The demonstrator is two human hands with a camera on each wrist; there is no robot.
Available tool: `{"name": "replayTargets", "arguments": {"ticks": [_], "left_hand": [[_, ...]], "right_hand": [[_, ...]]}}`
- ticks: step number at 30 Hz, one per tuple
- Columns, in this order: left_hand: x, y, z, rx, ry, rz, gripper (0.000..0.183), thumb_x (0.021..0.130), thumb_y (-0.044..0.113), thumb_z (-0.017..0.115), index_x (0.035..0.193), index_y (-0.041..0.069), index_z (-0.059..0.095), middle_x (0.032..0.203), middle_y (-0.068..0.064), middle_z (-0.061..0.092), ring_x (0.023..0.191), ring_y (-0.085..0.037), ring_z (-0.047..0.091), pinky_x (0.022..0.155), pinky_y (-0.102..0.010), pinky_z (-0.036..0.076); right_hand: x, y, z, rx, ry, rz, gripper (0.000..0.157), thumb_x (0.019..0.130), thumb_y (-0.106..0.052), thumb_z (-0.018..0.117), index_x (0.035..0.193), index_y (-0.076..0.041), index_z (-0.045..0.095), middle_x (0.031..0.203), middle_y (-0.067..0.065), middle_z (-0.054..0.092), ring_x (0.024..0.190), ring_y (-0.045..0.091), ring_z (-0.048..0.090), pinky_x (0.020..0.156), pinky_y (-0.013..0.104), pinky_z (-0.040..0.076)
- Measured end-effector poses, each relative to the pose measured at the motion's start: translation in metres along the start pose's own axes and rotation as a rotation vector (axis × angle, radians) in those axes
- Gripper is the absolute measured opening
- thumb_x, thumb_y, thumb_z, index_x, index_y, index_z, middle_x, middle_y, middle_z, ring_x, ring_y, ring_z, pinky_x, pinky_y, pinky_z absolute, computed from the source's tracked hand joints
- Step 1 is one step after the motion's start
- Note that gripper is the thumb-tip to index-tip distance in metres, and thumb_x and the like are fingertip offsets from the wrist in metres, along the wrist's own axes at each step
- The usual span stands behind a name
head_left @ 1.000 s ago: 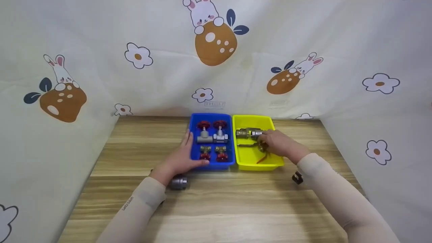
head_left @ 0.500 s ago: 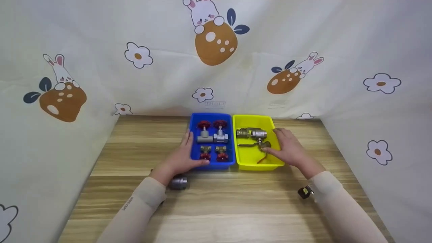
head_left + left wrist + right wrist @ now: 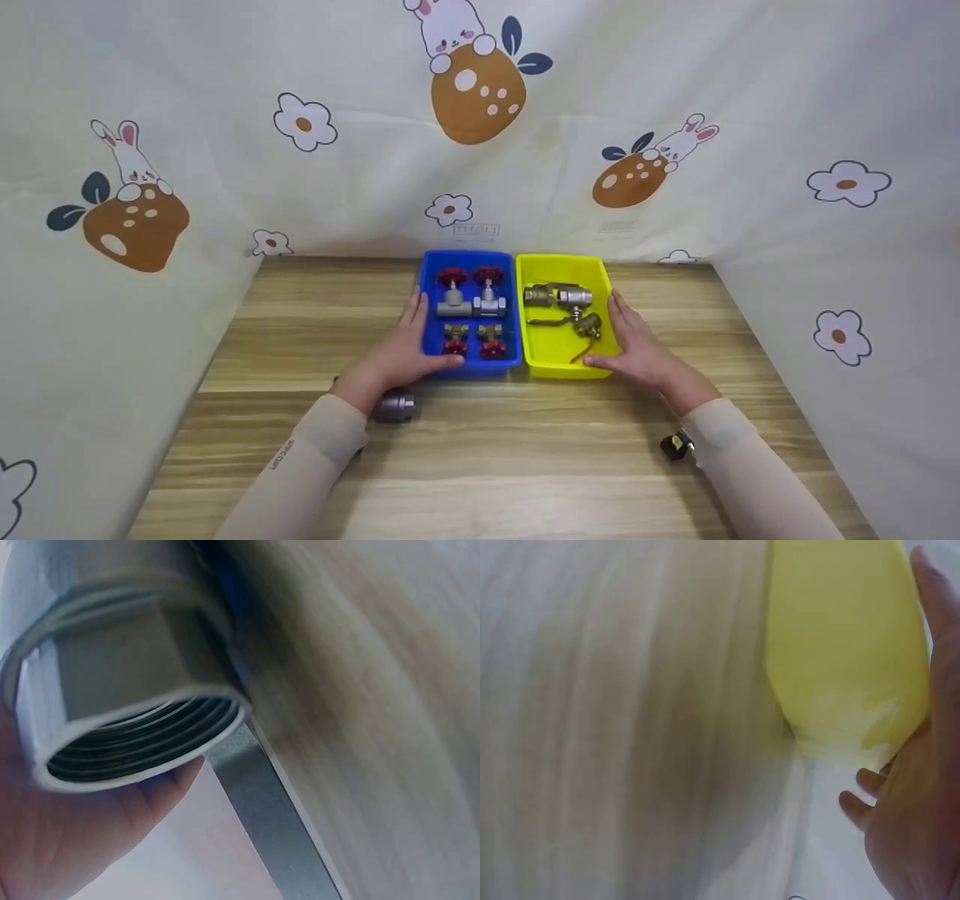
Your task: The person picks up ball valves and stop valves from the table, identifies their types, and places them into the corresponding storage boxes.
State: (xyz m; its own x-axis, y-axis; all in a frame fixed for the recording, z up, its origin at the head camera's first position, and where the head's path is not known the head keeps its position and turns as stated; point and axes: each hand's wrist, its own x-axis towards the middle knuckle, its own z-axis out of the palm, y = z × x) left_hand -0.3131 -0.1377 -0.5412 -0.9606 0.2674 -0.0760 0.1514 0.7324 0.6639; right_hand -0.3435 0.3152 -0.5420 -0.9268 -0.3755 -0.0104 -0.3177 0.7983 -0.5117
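Note:
My left hand (image 3: 401, 352) rests on the blue bin (image 3: 472, 369), its fingers straight along the left wall and the thumb at the front rim. Inside lie several valves with red handwheels, among them a grey one (image 3: 454, 304) and a small brass one (image 3: 491, 336). Against the right wall of the yellow bin (image 3: 564, 370) lies my right hand (image 3: 645, 352), fingers extended, thumb over the front right corner. That bin holds a steel ball valve (image 3: 576, 297), a brass fitting (image 3: 537, 295) and a brass valve (image 3: 588, 325) near a red lever.
Below my left wrist a large metal valve (image 3: 396, 407) lies on the wooden table (image 3: 510, 465); its threaded hex end (image 3: 142, 720) fills much of the left wrist view. A small black device (image 3: 675, 446) sits by my right cuff. A patterned cloth (image 3: 360, 187) closes off the back and sides.
My right hand has let go of the brass valve in the yellow bin, drawn out rightward and settled on the bin's right side. My left hand has stayed at the blue bin.

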Motion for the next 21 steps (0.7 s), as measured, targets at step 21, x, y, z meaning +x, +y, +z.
{"name": "replayTargets", "arguments": {"ticks": [21], "left_hand": [[-0.0002, 0.0012, -0.0016, -0.001, -0.006, -0.017, 0.144, 0.082, 0.083, 0.080, 0.178, 0.011, 0.000, 0.186, -0.009, -0.014, 0.161, -0.054, 0.029, 0.126, -0.067, 0.034]], "right_hand": [[-0.0028, 0.0031, 0.0041, -0.001, 0.001, -0.020, 0.129, 0.096, -0.060, 0.081, 0.177, -0.005, -0.003, 0.185, 0.014, -0.010, 0.169, 0.045, 0.002, 0.134, 0.064, 0.010]]}}
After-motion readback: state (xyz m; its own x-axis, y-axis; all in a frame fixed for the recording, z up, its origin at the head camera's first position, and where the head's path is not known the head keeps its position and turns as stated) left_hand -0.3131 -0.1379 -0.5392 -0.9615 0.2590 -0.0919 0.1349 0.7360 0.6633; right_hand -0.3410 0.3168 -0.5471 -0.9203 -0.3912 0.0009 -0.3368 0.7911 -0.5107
